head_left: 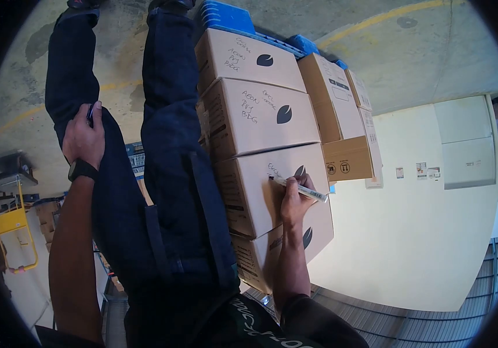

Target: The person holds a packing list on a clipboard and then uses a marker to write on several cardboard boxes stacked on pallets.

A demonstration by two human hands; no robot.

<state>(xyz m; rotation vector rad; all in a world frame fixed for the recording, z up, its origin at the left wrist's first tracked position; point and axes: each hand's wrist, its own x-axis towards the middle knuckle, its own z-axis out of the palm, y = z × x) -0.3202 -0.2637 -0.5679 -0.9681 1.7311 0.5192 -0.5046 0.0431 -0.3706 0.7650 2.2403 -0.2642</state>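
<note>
My right hand [295, 200] is closed around a marker pen [307, 190] with a pale barrel. Its dark tip meets the face of a cardboard box [254, 203], just below a short line of handwriting. A black leaf print on that box is partly covered by my fingers. My left hand [84, 136], with a black watch on the wrist, rests by my dark-trousered leg. Its fingers are closed on a small dark cap-like piece [90, 113], mostly hidden.
Two more boxes with handwriting, a box [260, 55] and a neighbouring box [272, 116], belong to the same stack. Another box [310, 229] adjoins at the other end. An open-flapped carton [330, 98] stands behind. Blue pallet [225, 16] and yellow trolley [11, 220] are also around.
</note>
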